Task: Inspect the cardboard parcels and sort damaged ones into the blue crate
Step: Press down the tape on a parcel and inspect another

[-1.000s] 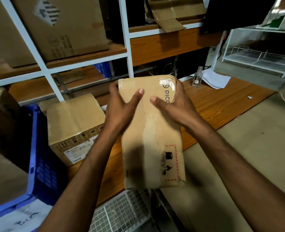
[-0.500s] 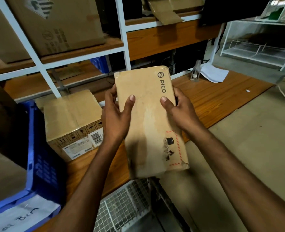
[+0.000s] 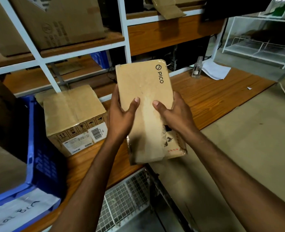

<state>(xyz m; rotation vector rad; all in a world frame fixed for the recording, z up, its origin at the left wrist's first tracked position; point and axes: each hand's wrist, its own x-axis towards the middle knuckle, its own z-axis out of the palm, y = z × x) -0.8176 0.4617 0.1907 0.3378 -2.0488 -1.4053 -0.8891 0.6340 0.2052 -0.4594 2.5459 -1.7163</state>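
I hold a flat cardboard parcel (image 3: 143, 84) marked PICO above the wooden table, tilted with its top away from me. My left hand (image 3: 121, 118) grips its left edge, thumb on the face. My right hand (image 3: 175, 114) grips its right edge, thumb on the face. Its taped lower end looks torn and crumpled near a red-bordered label. A second, cube-shaped parcel (image 3: 73, 111) with a barcode label sits on the table to the left. The blue crate (image 3: 38, 158) stands at the far left with cardboard inside it.
The wooden table (image 3: 213, 97) runs under a white-framed shelf rack (image 3: 125, 39) with large boxes. A small clear bottle (image 3: 197, 67) and white paper (image 3: 217, 71) lie at the table's back right. A wire mesh rack (image 3: 125, 198) sits below the table edge.
Both hands slid down the parcel from its upper part to its middle, and the parcel rose and tilted more upright, showing the PICO mark fully.
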